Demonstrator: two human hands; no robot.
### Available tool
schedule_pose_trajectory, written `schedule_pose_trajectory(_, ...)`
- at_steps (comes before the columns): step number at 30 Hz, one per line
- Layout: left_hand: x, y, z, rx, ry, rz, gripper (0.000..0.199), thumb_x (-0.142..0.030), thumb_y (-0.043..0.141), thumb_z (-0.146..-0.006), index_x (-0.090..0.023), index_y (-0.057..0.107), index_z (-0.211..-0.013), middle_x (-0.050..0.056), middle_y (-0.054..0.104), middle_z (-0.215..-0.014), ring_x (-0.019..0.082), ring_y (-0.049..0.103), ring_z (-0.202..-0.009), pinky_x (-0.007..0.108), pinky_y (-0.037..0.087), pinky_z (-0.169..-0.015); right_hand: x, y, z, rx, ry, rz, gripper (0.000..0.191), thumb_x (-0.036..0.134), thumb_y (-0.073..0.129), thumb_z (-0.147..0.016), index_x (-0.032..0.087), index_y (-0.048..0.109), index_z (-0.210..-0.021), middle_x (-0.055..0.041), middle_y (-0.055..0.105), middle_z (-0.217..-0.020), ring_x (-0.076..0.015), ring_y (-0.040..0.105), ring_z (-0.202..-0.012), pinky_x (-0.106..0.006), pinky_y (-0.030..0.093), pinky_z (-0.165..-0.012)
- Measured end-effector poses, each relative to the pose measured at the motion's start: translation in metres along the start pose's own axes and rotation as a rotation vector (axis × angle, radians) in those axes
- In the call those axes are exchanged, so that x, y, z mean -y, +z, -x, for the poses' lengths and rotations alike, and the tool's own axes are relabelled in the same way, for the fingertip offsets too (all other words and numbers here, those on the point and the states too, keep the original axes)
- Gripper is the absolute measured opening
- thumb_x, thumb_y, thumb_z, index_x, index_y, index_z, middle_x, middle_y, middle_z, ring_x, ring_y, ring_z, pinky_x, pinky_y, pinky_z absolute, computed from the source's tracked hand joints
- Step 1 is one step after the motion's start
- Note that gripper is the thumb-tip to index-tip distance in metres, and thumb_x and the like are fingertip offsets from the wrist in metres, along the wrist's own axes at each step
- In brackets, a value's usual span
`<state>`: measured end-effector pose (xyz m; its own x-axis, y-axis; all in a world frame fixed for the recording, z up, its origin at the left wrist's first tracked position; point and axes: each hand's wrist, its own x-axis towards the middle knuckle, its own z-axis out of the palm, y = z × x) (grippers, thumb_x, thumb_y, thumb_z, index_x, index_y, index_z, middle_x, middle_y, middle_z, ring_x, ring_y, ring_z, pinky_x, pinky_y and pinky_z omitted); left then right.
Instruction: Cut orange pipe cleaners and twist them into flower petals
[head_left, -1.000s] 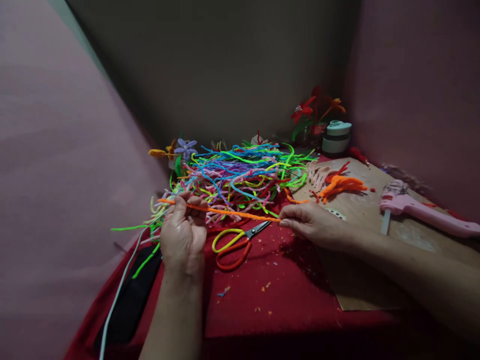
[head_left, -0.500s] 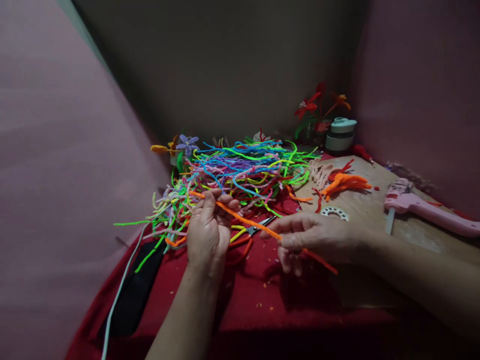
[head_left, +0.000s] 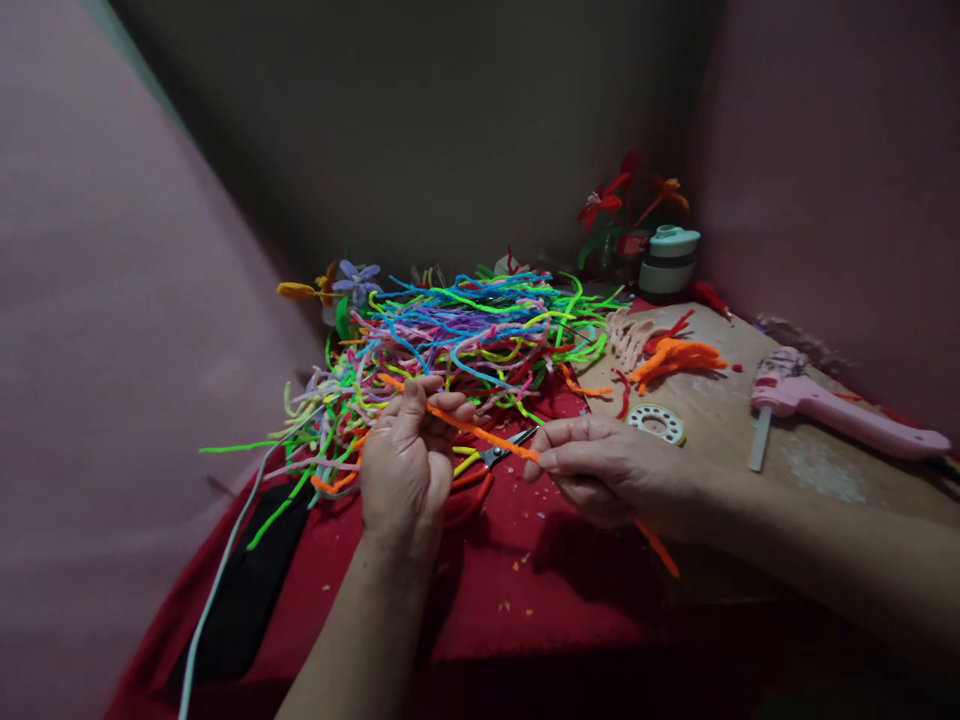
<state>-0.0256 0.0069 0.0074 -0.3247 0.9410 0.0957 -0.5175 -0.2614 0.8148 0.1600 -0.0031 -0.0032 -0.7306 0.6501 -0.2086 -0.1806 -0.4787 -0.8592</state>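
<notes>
An orange pipe cleaner (head_left: 484,433) runs slantwise between my two hands. My left hand (head_left: 409,460) pinches it near its upper end, thumb on top and palm turned up. Farther along, my right hand (head_left: 607,465) grips it between thumb and fingertips, and the tail of the stem sticks out below that hand. Behind my left hand lies a big heap of multicoloured pipe cleaners (head_left: 465,330). Scissors (head_left: 480,465) with yellow and orange-red handles rest on the red cloth (head_left: 480,600) between my hands, partly hidden by my left hand.
On a brown board (head_left: 817,440) at the right lie a pink glue gun (head_left: 847,405), orange pipe cleaner pieces (head_left: 675,362) and a white ring with holes (head_left: 656,424). A lidded container (head_left: 669,262) and fuzzy flowers (head_left: 604,205) stand behind. A white cable (head_left: 217,610) crosses a black strip (head_left: 244,600).
My right hand's fingers have closed more tightly on the orange pipe cleaner, and its tail now points more steeply down. The whole view has shifted slightly, moving the scene left.
</notes>
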Motion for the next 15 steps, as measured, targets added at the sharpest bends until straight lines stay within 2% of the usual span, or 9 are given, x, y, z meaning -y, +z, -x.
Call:
schedule_pose_trajectory(7, -0.005, -0.004, -0.005, -0.015, 0.066, -0.005, 0.014, -0.026, 0.062, -0.079, -0.013, 0.061, -0.075, 0.000, 0.063, -0.055, 0.011, 0.062, -0.052, 0.026, 0.053, -0.061, -0.002, -0.004, 0.000, 0.044, 0.003, -0.026, 0.009, 0.023, 0.053, -0.081, 0.016, 0.058, -0.081, 0.0124, 0.025, -0.034, -0.0027, 0.010, -0.028, -0.014, 0.011, -0.027)
schedule_pose_trajectory(11, -0.010, -0.005, -0.007, -0.020, 0.058, -0.011, 0.017, -0.028, 0.061, -0.080, -0.013, 0.063, -0.074, 0.002, 0.067, -0.061, 0.011, 0.064, -0.060, 0.024, 0.052, -0.066, -0.001, -0.010, -0.002, 0.044, -0.010, -0.034, 0.012, 0.022, 0.050, -0.081, 0.015, 0.059, -0.079, 0.0119, 0.024, -0.033, -0.0028, 0.009, -0.027, -0.015, 0.013, -0.027)
schedule_pose_trajectory(15, -0.012, -0.004, -0.004, 0.069, 0.008, -0.092, 0.027, -0.039, 0.061, -0.078, -0.013, 0.066, -0.079, 0.007, 0.070, -0.073, 0.016, 0.066, -0.071, 0.027, 0.053, -0.067, 0.000, -0.015, -0.004, 0.019, -0.024, -0.058, 0.015, 0.022, 0.049, -0.082, 0.015, 0.061, -0.078, 0.0108, 0.025, -0.035, -0.0030, 0.011, -0.028, -0.015, 0.015, -0.027)
